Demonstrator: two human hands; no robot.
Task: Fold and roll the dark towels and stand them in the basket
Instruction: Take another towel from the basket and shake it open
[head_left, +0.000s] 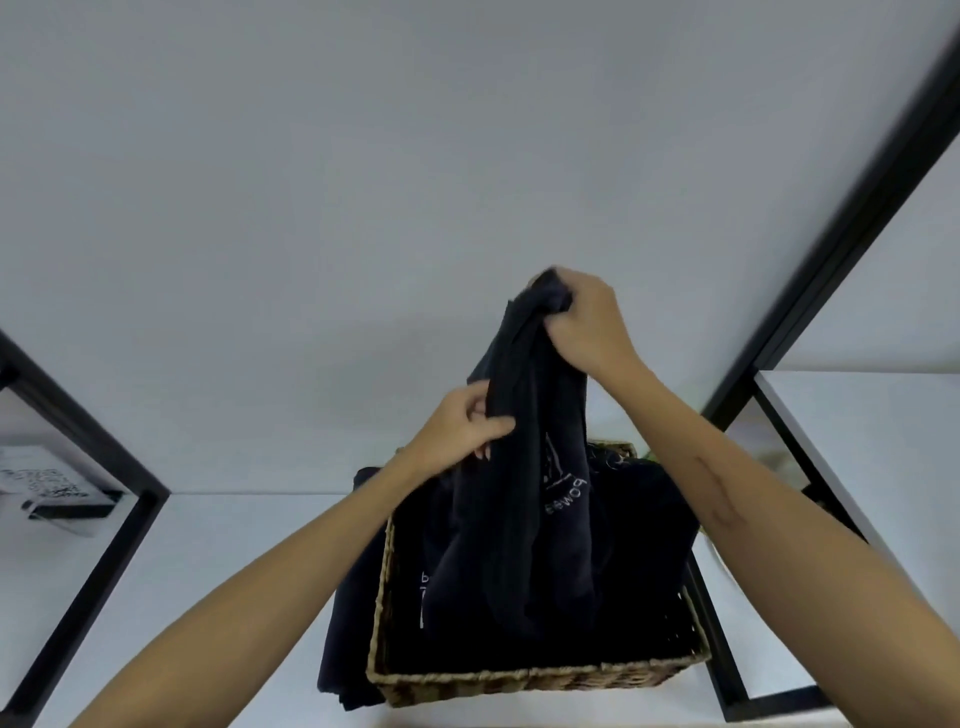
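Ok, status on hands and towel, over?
Right hand grips towel top, left hand pinches its edge. Towel hangs unrolled over basket. Nothing blocking.

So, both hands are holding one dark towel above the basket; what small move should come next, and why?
Probably lift the towel clear of the basket and let it open. The right hand grips its bunched top, the left hand pinches an edge, and its lower end hangs crumpled inside, unfolded.

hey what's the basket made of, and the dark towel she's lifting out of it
The basket looks like woven natural fibre, perhaps seagrass or wicker: tan, braided strands show along its rim, matte. The dark towel, gripped by the left hand and right hand, looks like soft matte cloth, likely cotton: it drapes in limp folds.
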